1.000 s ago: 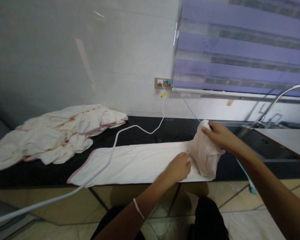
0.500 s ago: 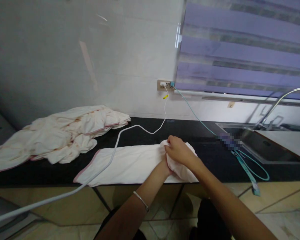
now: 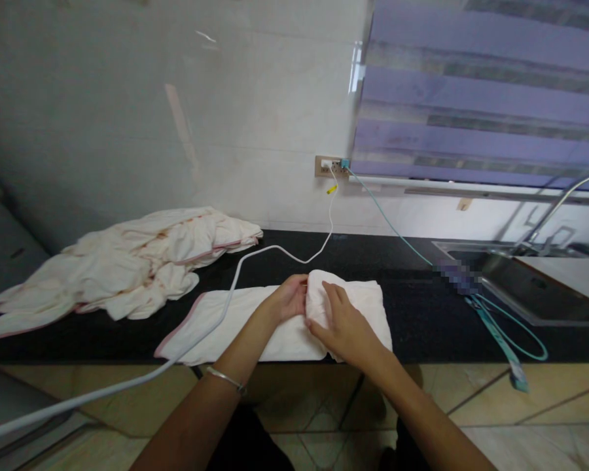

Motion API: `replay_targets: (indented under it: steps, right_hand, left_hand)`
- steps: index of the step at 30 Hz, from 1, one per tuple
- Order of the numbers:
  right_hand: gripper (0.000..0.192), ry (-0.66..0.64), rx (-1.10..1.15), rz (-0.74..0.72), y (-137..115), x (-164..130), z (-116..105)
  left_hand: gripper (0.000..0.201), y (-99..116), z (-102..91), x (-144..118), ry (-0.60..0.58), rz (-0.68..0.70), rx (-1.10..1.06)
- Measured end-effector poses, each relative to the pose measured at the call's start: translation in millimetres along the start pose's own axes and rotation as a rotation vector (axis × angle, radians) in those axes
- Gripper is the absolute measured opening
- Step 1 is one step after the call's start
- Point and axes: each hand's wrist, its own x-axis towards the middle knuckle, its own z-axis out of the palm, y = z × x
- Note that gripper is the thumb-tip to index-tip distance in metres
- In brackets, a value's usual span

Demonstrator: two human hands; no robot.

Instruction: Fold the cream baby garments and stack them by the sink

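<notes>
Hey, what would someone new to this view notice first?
Probably the left hand and right hand at the folded part of a white cloth, front and centre on the black counter. Next, likely the crumpled cloth heap with brownish marks, at the counter's left. The big purple blind at upper right stands out too.

A second ago I saw the right hand (image 3: 341, 320) lifting the right end of the cloth (image 3: 290, 341); now that end lies turned over leftward as a fold (image 3: 366, 297), and the hand has opened out, resting on top with its fingers apart. The left hand (image 3: 288, 299), half a second ago tucked beneath the turned end, has come out and sits against the fold's left edge, its palm in view.
</notes>
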Motion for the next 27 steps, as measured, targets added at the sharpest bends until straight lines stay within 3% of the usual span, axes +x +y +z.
replay_targets:
  steps: [4,7,9,11,14,18,21,24,27]
  right_hand:
    - [0.093,0.115,-0.035,-0.06,9,-36,12]
    - [0.081,0.272,-0.059,-0.037,35,-60,6]
    - [0.066,0.398,-0.051,0.109,62,-67,-10]
    - [0.064,0.445,-0.041,0.332,89,-66,-31]
    - [0.063,0.184,-0.067,0.531,115,-52,-55]
    - [0.058,-0.051,-0.16,0.565,116,-29,-57]
    - [0.042,-0.094,-0.128,0.445,109,-17,-50]
    - [0.03,-0.045,-0.108,0.358,111,-14,-52]
    - [0.025,0.022,-0.107,0.372,121,-15,-62]
  left_hand:
    - [0.047,1,-6.4,-12,-0.041,-0.084,0.075]
    - [0.038,-9,-2.6,-14,-0.058,0.041,0.109]
    - [0.042,-16,0.6,-13,0.007,0.139,0.117]
    - [0.045,-22,3.7,-11,0.098,0.178,0.12]
    - [0.042,-28,10.9,-10,0.183,0.212,0.12]
    - [0.042,-36,24.2,-12,0.102,0.235,0.096]
    - [0.039,-38,27.0,-12,0.115,0.254,0.224]
    - [0.022,-36,22.6,-11,0.307,0.402,0.562]
    - [0.014,-36,20.8,-10,0.457,0.503,0.972]
